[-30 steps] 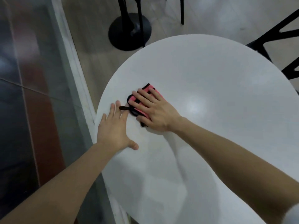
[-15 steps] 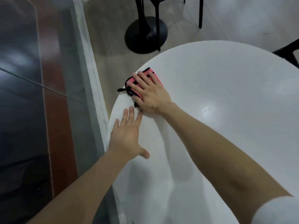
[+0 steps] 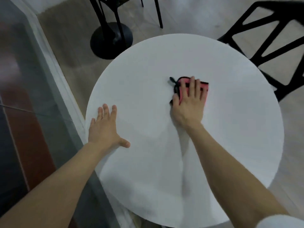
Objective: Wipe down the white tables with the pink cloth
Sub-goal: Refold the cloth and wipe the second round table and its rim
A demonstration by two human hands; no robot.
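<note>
A round white table (image 3: 148,66) fills the middle of the head view. The folded pink cloth (image 3: 203,90) with black trim and a black loop lies near the table's centre. My right hand (image 3: 189,104) presses flat on the cloth, fingers straight and spread over it, covering most of it. My left hand (image 3: 105,129) rests flat on the table near its left edge, fingers straight and thumb out, holding nothing.
A glass panel with a white frame (image 3: 54,76) runs along the table's left side. A black pedestal base (image 3: 111,40) and chair legs stand on the floor beyond the table. A black chair (image 3: 269,46) sits at the right.
My right hand has slid the cloth from the table's far left edge rightward to near the centre. My left hand has stayed flat near the left edge.
</note>
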